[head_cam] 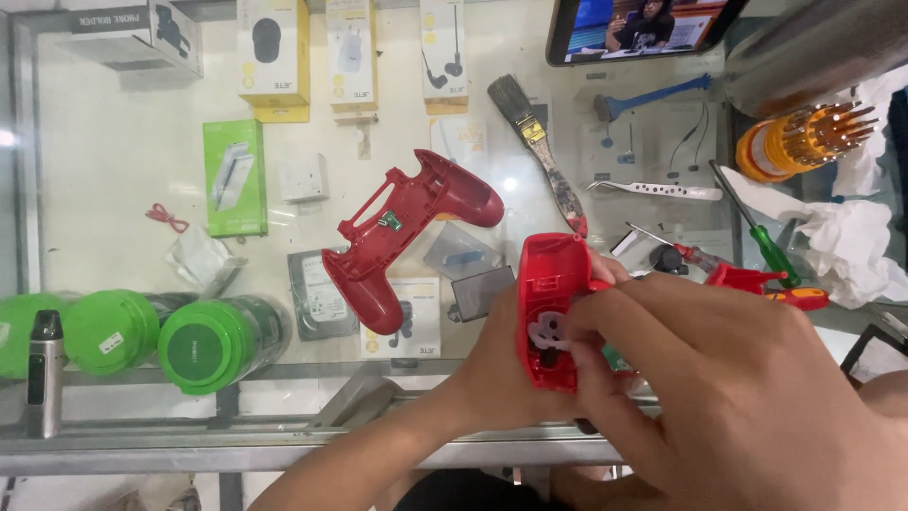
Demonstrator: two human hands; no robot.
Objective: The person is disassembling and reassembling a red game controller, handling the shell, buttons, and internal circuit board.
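Observation:
My left hand (492,374) grips a red game controller front shell (549,284) from below, its open inside facing me, with a pale rubber pad (547,331) showing. My right hand (738,397) covers the shell's right side, fingers pinched on a part inside it; the part itself is hidden. The matching red back shell (402,237) lies on the glass counter (123,180) to the left, inside up, with a small green circuit board in it.
On the counter lie a paintbrush (539,147), metal tweezers (653,189), a green-handled screwdriver (757,232), a red-handled tool (757,281), an orange bit holder (794,142), crumpled tissue (851,241) and a phone (638,26). Boxed goods and green canisters (203,343) show under the glass.

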